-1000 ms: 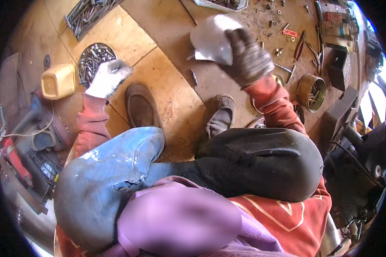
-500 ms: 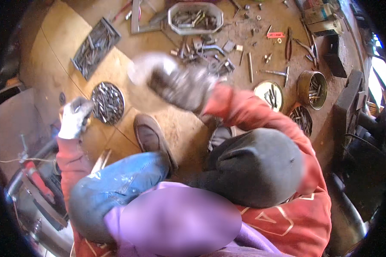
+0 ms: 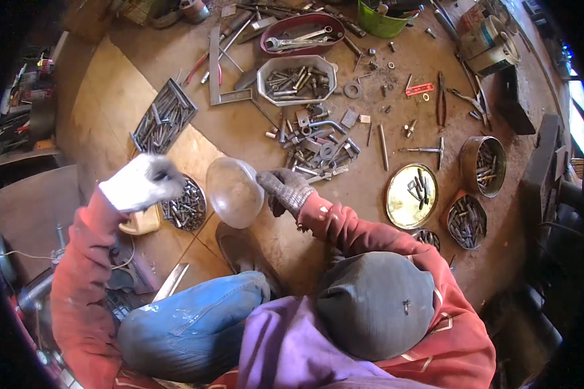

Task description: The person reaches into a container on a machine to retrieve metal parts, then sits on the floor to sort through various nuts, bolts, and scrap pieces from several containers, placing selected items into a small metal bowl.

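You're squatting over a workshop floor strewn w/ metal parts, right hand in a dark grey work glove closed on the rim of a round, shallow, dull metal dish, held up at an angle above the floor, just over your brown shoe. Left hand, in a white glove w/ dark fingertips, hangs beside the dish, not touching it; fingers look curled, but whether it grips anything can't be told. Judging by this, the step in hand is carrying the dish, approx. mid-move; setting it down would call for a bare patch of floor, since the ground ahead is crowded. Directly under the left hand sits a round flat tray of small dark bolts; further out, a square tray of long rods. In front of the right hand lies a loose heap of brackets & fittings, beyond it an octagonal grey tin of bolts. To the right: a round brass-coloured lid w/ a few pins & a round can of nails. The loose heap is the nearest obstacle.
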